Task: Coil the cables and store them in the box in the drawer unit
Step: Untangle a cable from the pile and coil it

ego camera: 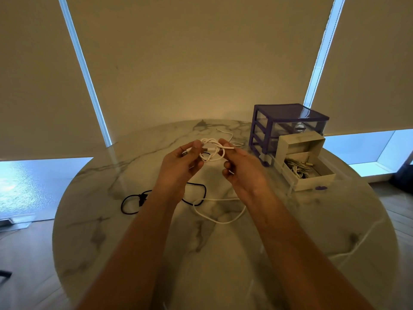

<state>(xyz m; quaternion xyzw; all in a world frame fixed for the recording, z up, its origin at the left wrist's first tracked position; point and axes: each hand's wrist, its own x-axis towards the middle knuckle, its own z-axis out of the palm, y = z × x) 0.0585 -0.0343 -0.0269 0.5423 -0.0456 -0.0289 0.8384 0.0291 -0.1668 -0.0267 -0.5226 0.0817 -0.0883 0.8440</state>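
Mid-coil on a white cable, box already open and waiting

Both hands are up over the marble table [93,220]: the left hand [181,166] pinches the white cable [210,151] near its plug, and the right hand [239,168] pinches the loose loops. It looks like a messy bundle, so I'd guess tidying the wraps comes next, then dropping it in the box [310,171] in front of the drawer unit [288,124]. A black cable [136,202] and another white cable [221,211] lie nearer the person than that unit.

Both forearms extended; left hand [178,163], right hand [240,167] raised, fingers pinching.
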